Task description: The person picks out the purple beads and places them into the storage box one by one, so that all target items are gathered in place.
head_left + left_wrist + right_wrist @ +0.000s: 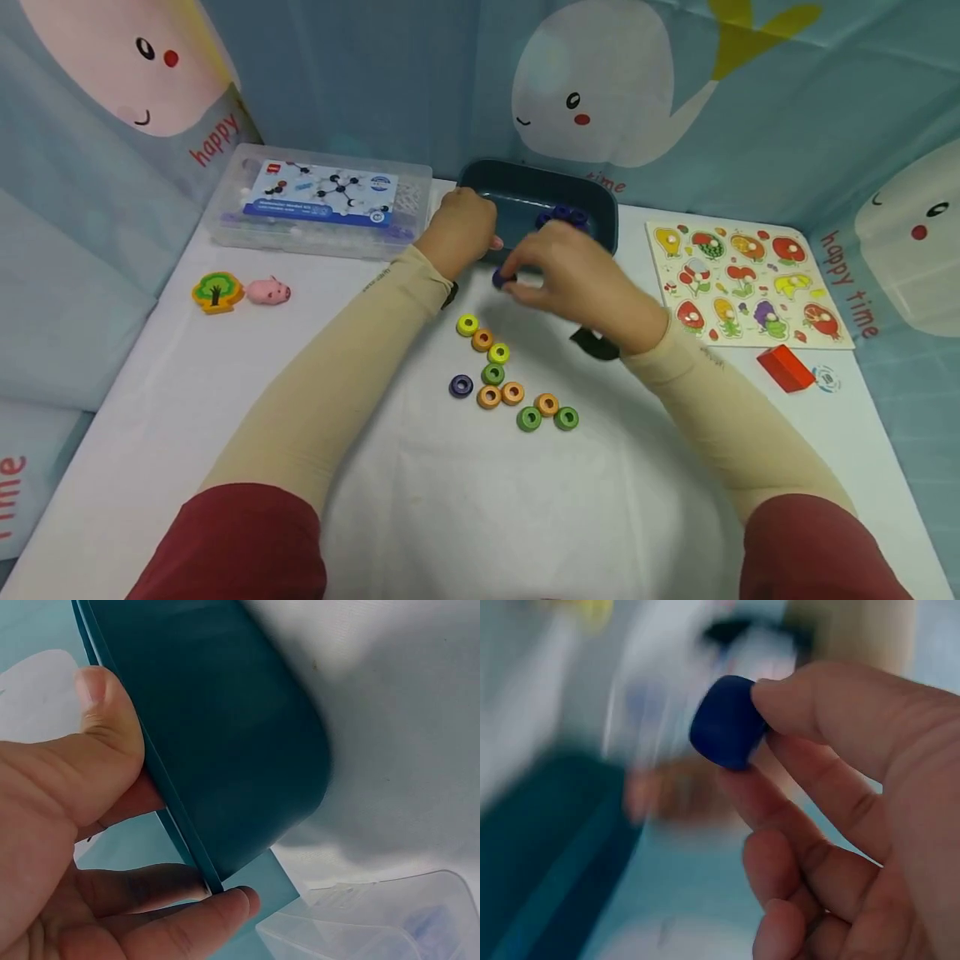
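Note:
My left hand [462, 229] grips the rim of a dark teal plastic bin [225, 735] at its left corner, thumb on one side of the lip and fingers at the other. Between thumb and fingertips my right hand [573, 267] pinches a dark blue bead [727, 721], just in front of the bin. Several more blue beads [562, 217] lie inside the bin at its right. On the white cloth nearer me, yellow, orange and green ring beads form a crooked line, ending with a green bead [567, 418]. A loose dark blue bead [461, 385] sits left of it.
A clear plastic case [315, 200] with a molecule-model label stands left of the bin. In front of it are a tree piece [217, 292] and a pink pig [268, 291]. To the right lie a fruit puzzle board [750, 283] and a red block [785, 368].

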`<state>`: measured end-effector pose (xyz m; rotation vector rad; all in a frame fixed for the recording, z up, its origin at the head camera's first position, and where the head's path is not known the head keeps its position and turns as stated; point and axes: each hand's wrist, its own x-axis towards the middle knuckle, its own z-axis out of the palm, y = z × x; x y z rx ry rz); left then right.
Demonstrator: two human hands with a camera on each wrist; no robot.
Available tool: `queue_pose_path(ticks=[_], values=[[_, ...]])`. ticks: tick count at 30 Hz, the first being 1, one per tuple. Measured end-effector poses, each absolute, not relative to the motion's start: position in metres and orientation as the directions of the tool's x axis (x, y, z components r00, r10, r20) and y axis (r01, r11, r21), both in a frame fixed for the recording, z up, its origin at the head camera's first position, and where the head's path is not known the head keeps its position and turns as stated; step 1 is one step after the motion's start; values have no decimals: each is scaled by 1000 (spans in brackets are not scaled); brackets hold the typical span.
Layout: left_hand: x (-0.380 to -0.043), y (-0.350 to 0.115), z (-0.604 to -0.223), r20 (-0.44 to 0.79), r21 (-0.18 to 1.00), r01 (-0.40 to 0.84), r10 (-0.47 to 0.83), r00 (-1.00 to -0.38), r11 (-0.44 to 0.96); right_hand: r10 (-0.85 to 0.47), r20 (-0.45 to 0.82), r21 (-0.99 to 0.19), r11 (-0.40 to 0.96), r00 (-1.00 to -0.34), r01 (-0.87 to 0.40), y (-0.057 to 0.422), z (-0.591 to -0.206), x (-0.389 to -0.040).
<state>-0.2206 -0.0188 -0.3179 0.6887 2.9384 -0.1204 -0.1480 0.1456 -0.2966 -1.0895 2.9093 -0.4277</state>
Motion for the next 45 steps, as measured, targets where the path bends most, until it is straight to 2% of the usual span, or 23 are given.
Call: queue_pose_path(ticks=[3,6,9,13,20,31,34,37,40,42,45], values=[[-221,-19,-316,-161,-48,447,435,-886,893,-490,37,-301,825,-871,-478,168,-283,-197],[-221,-19,-315,-186,-45,447,432,-883,894,-391,-61,-305,883,-918,-356,183,-283,-242],[-220,-18,-315,-196,-46,446,430,-881,894,-362,-153,-281,908,-919,-311,189,-289,-272],[-220,-17,-315,-194,-43,446,431,-881,894,-354,-217,-236,923,-910,-302,189,-298,-295],[-221,-15,-315,-180,-42,451,437,-881,891,-358,-211,-186,928,-910,-322,186,-315,-307],[-222,-16,-315,-205,-58,435,416,-886,898,-343,-231,-106,939,-911,-327,184,-328,-303],[-222,-16,-316,-195,-57,439,421,-886,897,-356,-179,-113,934,-917,-340,182,-321,-293],[-222,-17,-317,-173,-60,445,429,-887,894,-393,-71,-139,914,-917,-381,176,-308,-268],[-222,-17,-318,-155,-76,446,432,-889,892,-464,20,-177,870,-886,-459,163,-297,-230],[-223,-17,-318,-151,-82,445,430,-890,892,-523,32,-197,832,-852,-518,152,-294,-200],[-223,-17,-319,-150,-78,437,423,-894,896,-635,-17,-238,753,-773,-613,136,-299,-157]])
